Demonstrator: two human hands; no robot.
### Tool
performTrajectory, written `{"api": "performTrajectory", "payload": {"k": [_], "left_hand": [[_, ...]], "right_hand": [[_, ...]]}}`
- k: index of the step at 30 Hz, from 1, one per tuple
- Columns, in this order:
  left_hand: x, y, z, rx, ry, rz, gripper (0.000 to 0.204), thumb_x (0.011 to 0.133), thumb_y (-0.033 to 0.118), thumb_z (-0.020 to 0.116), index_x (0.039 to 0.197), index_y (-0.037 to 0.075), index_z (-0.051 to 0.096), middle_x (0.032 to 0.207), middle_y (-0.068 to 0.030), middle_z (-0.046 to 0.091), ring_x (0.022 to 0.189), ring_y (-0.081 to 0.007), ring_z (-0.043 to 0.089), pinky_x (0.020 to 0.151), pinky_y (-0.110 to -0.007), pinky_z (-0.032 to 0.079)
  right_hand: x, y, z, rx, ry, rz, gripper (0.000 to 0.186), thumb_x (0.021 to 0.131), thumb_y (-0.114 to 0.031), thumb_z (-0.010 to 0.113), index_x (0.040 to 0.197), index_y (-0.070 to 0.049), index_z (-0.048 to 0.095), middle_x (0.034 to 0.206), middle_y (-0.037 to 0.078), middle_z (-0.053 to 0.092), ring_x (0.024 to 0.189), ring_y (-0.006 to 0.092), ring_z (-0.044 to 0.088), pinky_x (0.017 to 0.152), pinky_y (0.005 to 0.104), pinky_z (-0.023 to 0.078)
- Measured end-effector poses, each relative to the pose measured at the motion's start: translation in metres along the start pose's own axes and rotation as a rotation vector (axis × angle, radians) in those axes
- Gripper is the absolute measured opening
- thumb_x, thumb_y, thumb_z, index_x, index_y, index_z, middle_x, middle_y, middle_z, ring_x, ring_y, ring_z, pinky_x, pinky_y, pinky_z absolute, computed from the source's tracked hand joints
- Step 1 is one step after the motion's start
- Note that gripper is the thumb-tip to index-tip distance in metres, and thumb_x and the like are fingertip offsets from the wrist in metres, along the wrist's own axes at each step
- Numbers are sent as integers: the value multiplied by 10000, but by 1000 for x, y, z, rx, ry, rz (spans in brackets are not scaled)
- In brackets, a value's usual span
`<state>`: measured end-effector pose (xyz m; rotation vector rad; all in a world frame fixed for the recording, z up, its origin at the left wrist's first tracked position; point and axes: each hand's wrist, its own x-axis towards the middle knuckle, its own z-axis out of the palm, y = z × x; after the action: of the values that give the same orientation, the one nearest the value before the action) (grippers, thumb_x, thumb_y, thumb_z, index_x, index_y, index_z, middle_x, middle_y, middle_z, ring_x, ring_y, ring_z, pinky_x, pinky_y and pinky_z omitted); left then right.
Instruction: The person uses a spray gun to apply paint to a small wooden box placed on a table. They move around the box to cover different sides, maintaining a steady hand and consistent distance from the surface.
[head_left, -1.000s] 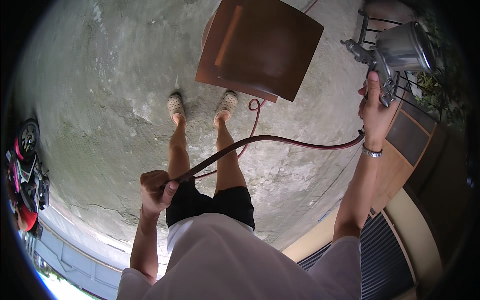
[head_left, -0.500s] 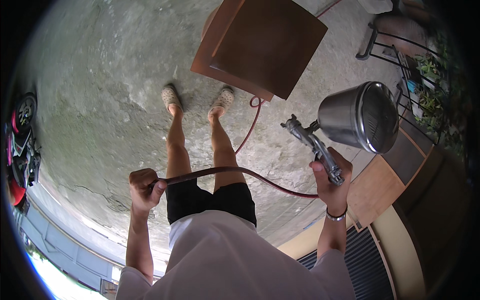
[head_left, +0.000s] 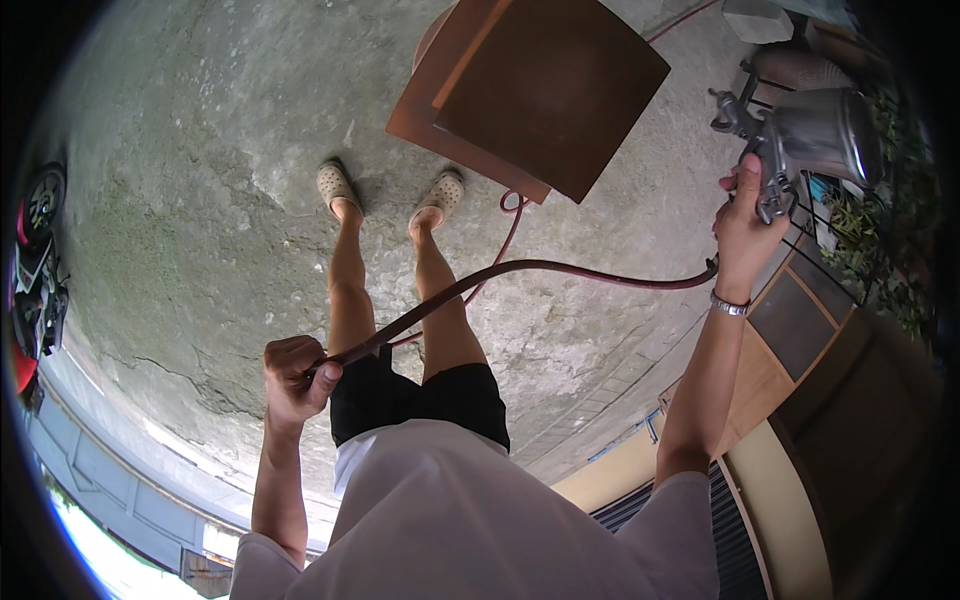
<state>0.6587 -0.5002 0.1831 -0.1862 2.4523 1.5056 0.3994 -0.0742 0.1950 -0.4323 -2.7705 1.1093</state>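
My right hand (head_left: 748, 225) is raised far out to the right, its fingers wrapped round the handle of a metal spray gun (head_left: 768, 160). A silver paint cup (head_left: 825, 132) is fixed to the gun and tilts toward the right. From below that hand a dark red air hose (head_left: 540, 266) arcs leftward to my left hand (head_left: 297, 378), which is closed in a fist round it. Ahead of me stands a brown wooden cabinet-like piece (head_left: 560, 95) with a flat top; the gun is to its right and apart from it.
More red hose (head_left: 512, 215) lies on the rough concrete floor (head_left: 220, 230) by the brown piece. Along the right are a dark metal rack (head_left: 750, 85), green plants (head_left: 860, 245) and wooden panels (head_left: 790, 335). A motorcycle (head_left: 40, 260) stands at the far left.
My right hand has carried the spray gun farther out, forward and to the right. The hose between my hands has risen and stretched, while my left hand has hardly moved.
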Motion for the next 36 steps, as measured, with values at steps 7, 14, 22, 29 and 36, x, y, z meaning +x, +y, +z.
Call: {"api": "performTrajectory", "payload": {"k": [7, 14, 22, 29, 36], "left_hand": [[1, 1, 0, -31, 60, -38, 638, 920, 499, 683, 540, 47, 443, 480, -54, 392, 413, -216, 425, 441, -347, 300], [6, 1, -3, 14, 55, -18, 627, 911, 492, 695, 546, 37, 463, 479, -56, 385, 413, -225, 417, 442, -351, 299], [6, -1, -4, 24, 39, -1, 623, 893, 496, 711, 552, 31, 478, 482, -60, 372, 417, -229, 408, 445, -352, 300], [9, 1, -1, 11, 47, -9, 626, 898, 497, 707, 554, 30, 472, 484, -61, 375, 418, -234, 408, 446, -354, 297], [2, 2, -1, 7, 74, -47, 642, 911, 508, 691, 552, 34, 451, 486, -54, 371, 420, -216, 398, 444, -354, 284]], "right_hand": [[3, -17, -4, -11, -13, 80, 428, 963, -406, 696, 917, 19, 720, 673, 41, 665, 464, 39, 484, 423, 238, 331], [-58, -3, -17, 44, -315, 114, 379, 960, -353, 711, 890, 19, 686, 676, 19, 629, 566, 72, 540, 498, 244, 391], [-103, -23, -48, 0, -738, -50, 288, 937, -244, 728, 850, 13, 629, 698, 55, 577, 583, 134, 499, 537, 291, 390], [-64, -19, -10, 7, -510, 60, 297, 950, -233, 729, 810, 7, 622, 641, 10, 526, 594, 67, 441, 530, 263, 368], [15, -17, 23, -1, -84, 50, 375, 976, -342, 693, 915, 28, 716, 724, 40, 672, 512, 58, 524, 468, 243, 377]]}}
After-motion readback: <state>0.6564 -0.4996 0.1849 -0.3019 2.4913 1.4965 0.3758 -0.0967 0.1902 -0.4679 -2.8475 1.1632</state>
